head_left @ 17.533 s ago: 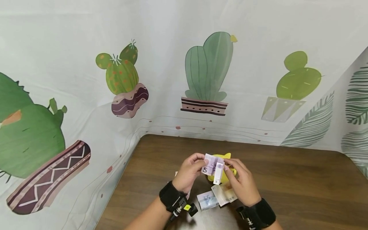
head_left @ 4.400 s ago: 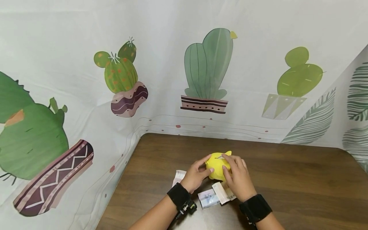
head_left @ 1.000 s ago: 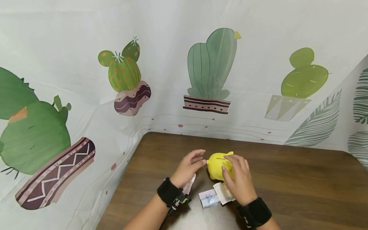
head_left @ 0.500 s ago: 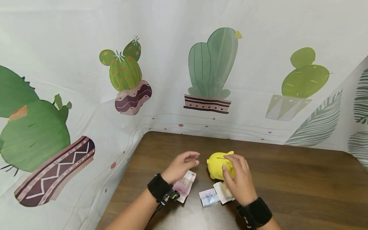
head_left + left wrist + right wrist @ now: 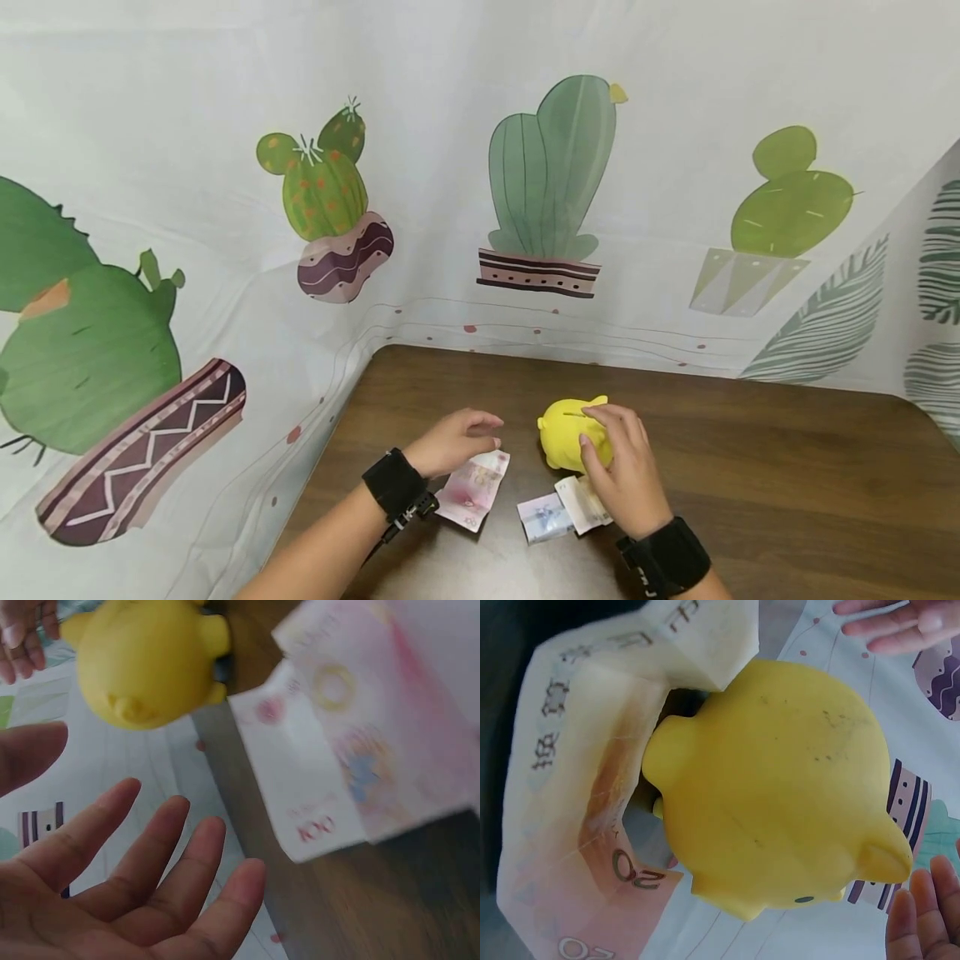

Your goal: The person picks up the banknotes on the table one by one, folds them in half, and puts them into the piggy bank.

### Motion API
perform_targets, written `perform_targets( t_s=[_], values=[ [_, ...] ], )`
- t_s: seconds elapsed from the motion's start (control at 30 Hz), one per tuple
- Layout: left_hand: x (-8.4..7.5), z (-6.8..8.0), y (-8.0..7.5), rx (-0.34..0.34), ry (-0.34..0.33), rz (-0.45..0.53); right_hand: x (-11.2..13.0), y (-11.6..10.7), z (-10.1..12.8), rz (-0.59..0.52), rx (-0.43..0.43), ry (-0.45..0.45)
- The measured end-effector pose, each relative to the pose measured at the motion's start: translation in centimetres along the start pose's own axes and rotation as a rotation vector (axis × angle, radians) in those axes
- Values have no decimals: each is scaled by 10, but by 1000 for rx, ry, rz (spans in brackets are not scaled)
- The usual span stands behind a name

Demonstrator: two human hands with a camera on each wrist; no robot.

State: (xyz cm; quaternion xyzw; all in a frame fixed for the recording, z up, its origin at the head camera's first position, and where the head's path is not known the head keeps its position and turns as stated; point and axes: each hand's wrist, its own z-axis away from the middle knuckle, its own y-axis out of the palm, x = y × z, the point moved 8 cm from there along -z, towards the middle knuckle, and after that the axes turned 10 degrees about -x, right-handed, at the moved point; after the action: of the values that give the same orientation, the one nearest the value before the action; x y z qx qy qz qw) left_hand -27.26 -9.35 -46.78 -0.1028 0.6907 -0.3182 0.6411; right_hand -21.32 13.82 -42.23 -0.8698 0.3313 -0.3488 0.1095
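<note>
A yellow piggy bank (image 5: 564, 437) stands on the table, the slot in its back facing up. My right hand (image 5: 628, 471) is at its head end, thumb and fingers spread around that side; in the right wrist view straight fingers (image 5: 926, 919) show near the ear. My left hand (image 5: 450, 444) holds nothing and hovers by a folded pink 100 banknote (image 5: 474, 493), its fingers loosely spread in the left wrist view. In front of the pig lie a bluish-purple banknote (image 5: 543, 518) and a folded yellowish-orange 20 banknote (image 5: 544, 832), partly hidden under my right hand in the head view.
The brown wooden table (image 5: 765, 483) carries all of this. Behind it and along the left hangs a white cloth (image 5: 427, 167) printed with cacti. Each wrist wears a black strap (image 5: 393, 483) with a small camera.
Long before, both hands held a purple 5 note, later a slip showed at the slot; none shows there now. Within the last second my left hand left the pig, moving left to the pink note.
</note>
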Motion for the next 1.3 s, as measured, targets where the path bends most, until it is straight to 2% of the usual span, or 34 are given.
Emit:
perform_targets(
  t_s=[0.23,0.47,0.7,0.83,1.0,1.3],
  values=[
    [11,-2,-1,-3,64,-206,2,1,3,-3,-14,-17],
    [18,-3,4,3,68,-357,5,5,5,-10,-8,-31],
    [17,-3,2,-72,131,-469,4,6,6,-7,6,-35],
    [20,-3,1,-83,140,-494,4,5,6,-6,5,-37],
    [25,-2,1,-64,123,-470,4,3,5,-10,10,-25],
    [29,-4,-5,-53,36,-363,5,3,4,-9,-9,-58]
  ],
)
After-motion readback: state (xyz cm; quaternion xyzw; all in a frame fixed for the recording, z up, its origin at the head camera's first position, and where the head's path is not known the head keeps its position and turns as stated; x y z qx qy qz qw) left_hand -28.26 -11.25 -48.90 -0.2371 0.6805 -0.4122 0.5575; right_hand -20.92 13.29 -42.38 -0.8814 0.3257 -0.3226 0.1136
